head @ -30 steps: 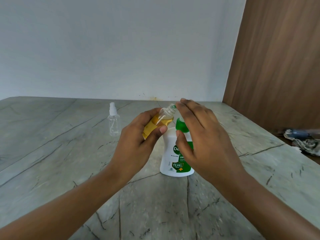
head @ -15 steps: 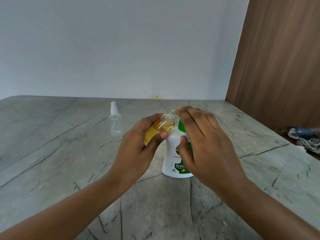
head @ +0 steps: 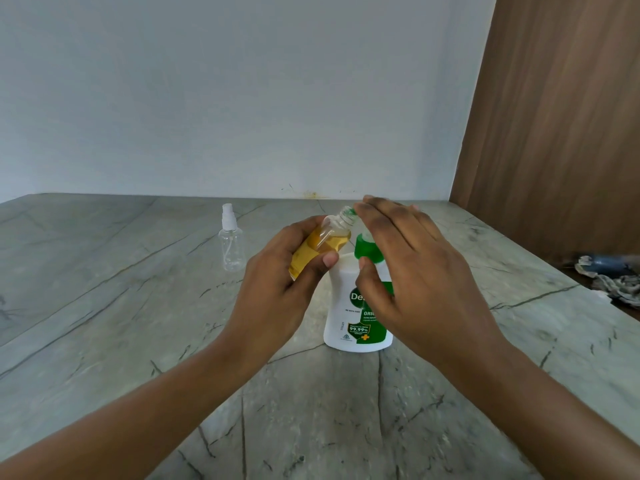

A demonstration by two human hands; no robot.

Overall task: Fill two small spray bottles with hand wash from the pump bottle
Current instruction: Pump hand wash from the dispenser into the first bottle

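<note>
My left hand (head: pixel 277 296) grips a small clear spray bottle (head: pixel 320 242) that holds amber hand wash. It has no cap and tilts to the right, with its open neck at the pump's spout. The white and green pump bottle (head: pixel 348 306) stands on the stone counter (head: pixel 104 306) just behind my hands. My right hand (head: pixel 415 271) lies over the pump head, fingers flat on top and thumb against the green collar; the spout is hidden under my fingers. A second small spray bottle (head: pixel 231 244), empty and with its white sprayer on, stands upright to the left.
A white wall runs along the back of the counter. A brown wooden panel (head: pixel 554 133) stands at the right. A crumpled grey cloth (head: pixel 616 278) lies beyond the counter's right edge.
My right hand pushed the pump head down half a second ago and has come back up. The tilted bottle in my left hand stayed at the spout.
</note>
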